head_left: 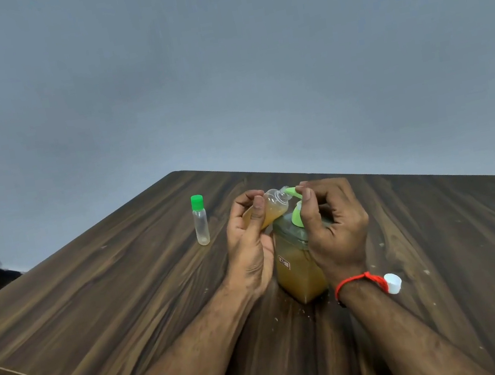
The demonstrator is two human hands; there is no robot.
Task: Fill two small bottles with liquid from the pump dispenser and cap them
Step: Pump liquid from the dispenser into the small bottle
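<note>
1. Dark wood-grain surface (pixel 125 289) under a plain grey wall; everything for the task sits toward its far corner, in the middle of the view.
2. Left hand (pixel 249 242): its grip is clamped on a small bottle (pixel 271 211), thumb and fingers wrapped round the body, the bottle tipped so its open neck points right and slightly up at the nozzle.
3. Right hand (pixel 332 222): fingers curled down over the green pump head (pixel 296 211), the grip closed on it, with the spout's tip touching or just inside the tilted bottle's mouth; I cannot tell which.
4. Pump dispenser (pixel 298 264) stands upright between the two hands, its clear body holding amber liquid to well over half its height.
5. Contents of the held bottle: amber liquid fills its lower part, roughly half or a little more by my estimate; the shoulder and neck look clear.
6. White cap (pixel 393 283) lies loose on the surface just right of the right wrist, beside a red thread bracelet (pixel 358 280). It is probably the held bottle's cap.
7. Second bottle (pixel 200 219) stands upright to the left, well apart from the hands, green cap on, and appears empty.
8. Progress, as I judge it: filling of the first bottle is under way and not finished. Left to do: top it up, cap it, then uncap, fill and recap the green-capped one.
</note>
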